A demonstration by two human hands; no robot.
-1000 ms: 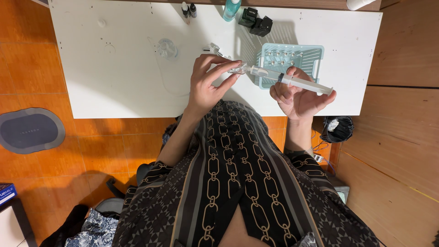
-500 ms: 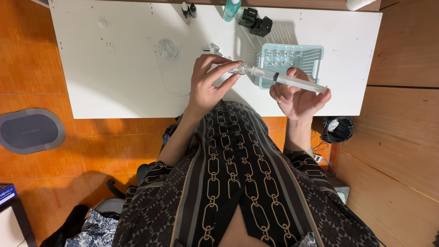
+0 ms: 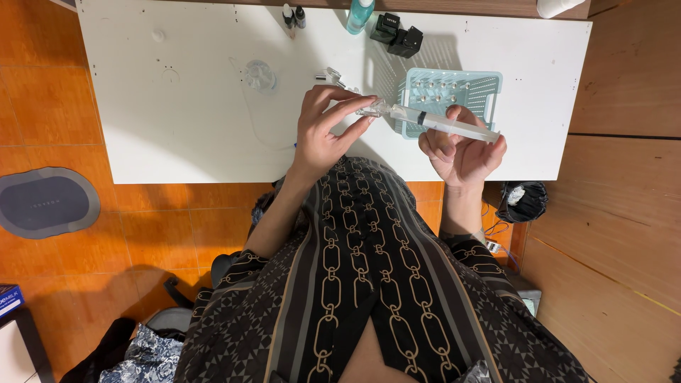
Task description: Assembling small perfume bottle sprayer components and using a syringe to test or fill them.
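White tabletop [image 3: 177, 120] carries a pale blue basket [image 3: 489, 85] near its right edge. Above the near edge, the right hand [image 3: 461, 152] grips a clear syringe [image 3: 447, 124]; left hand [image 3: 323, 131] fingers [image 3: 347, 106] pinch a small vial [image 3: 372, 110] at its tip.

Teal bottle [image 3: 360, 14] cut off by top edge.

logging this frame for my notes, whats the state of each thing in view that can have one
syringe: held level in the right hand, tip pointing at the vial
small clear vial: pinched in the left hand fingertips, at the syringe tip
light blue basket: resting on the white table, small vials inside
teal bottle: upright at the table's back edge
two black boxes: lying on the table
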